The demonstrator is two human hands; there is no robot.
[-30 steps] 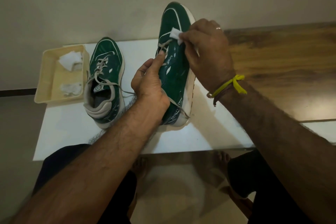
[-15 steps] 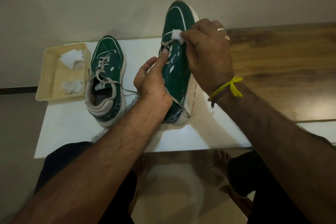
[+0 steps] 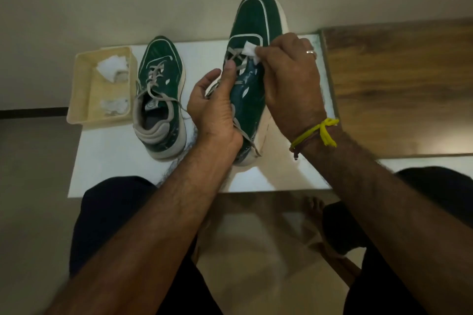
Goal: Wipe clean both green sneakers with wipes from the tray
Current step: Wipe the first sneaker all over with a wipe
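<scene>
1. Tipping is the first risk: the right green sneaker stands raised on its heel on the white tabletop, toe up, steadied by the left hand, whose fingers curl round the lace side with the thumb on the laces. If that hold loosens under wiping pressure, the shoe could roll or slide off its heel.
2. Losing the folded white wipe is possible; the right hand pinches it in bent fingertips against the upper by the top laces, and a small pinch may let it bunch or drop.
3. Snagging the loose grey lace hanging near the heel could jerk the shoe.
4. Forgetting the left green sneaker, flat just beside the beige tray, would leave the task half done; I cannot tell whether it is clean.
5. Mixing wipes: the tray holds two crumpled white wipes, and used ones could be picked again.
</scene>
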